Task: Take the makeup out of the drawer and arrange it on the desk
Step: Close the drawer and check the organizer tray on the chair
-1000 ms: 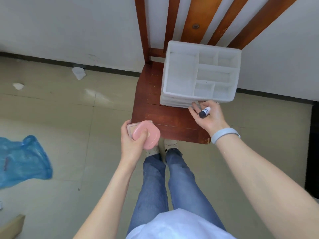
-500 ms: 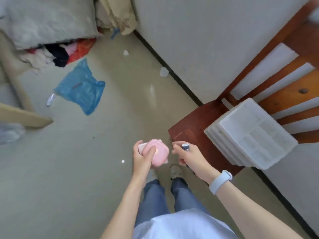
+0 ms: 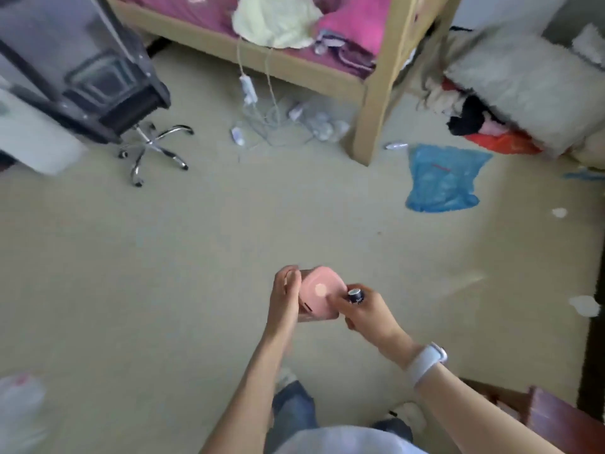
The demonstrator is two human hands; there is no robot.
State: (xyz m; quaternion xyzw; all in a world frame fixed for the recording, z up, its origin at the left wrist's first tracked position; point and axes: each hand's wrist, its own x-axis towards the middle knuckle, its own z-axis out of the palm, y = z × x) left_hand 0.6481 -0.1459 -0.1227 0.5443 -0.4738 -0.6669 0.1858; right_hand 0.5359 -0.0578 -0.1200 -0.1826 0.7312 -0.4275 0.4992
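Note:
My left hand [image 3: 284,298] grips a pink rounded makeup case [image 3: 319,294] in front of my waist, over the floor. Beside it, my right hand [image 3: 368,311] holds a small dark tube with a white label [image 3: 356,295], its thumb touching the pink case. A white band sits on my right wrist. The white drawer organizer is out of view.
A corner of the wooden chair [image 3: 556,421] shows at the lower right. An office chair with a chrome base [image 3: 154,149] stands at the upper left, and a bed frame post [image 3: 370,126] is ahead. A blue plastic bag [image 3: 440,178], cables and scraps lie on the floor.
My view has swung away from the chair and white organizer toward the room. Both hands have come together, carrying the pink case and the tube.

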